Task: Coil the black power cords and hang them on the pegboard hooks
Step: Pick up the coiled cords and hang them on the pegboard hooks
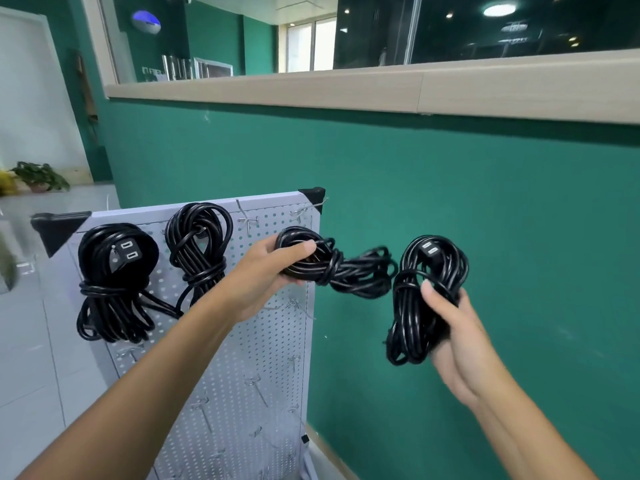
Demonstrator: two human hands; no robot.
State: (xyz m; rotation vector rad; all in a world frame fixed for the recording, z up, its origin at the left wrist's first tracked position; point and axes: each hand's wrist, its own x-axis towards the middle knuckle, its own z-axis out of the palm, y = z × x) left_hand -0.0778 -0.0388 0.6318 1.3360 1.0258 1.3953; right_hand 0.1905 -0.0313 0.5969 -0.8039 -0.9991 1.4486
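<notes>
Hanging is the step in hand. Head view: left hand (pixel 277 268) curls its fingers round a coiled cord (pixel 332 265) before the pegboard (pixel 277 341), just below a free hook (pixel 248 221). Right hand (pixel 450 327) grips another coil (pixel 426 296), well off the board. Two bundles (pixel 114 282) already hang. Next, the loop likely must slip over that hook. No containers show.
</notes>
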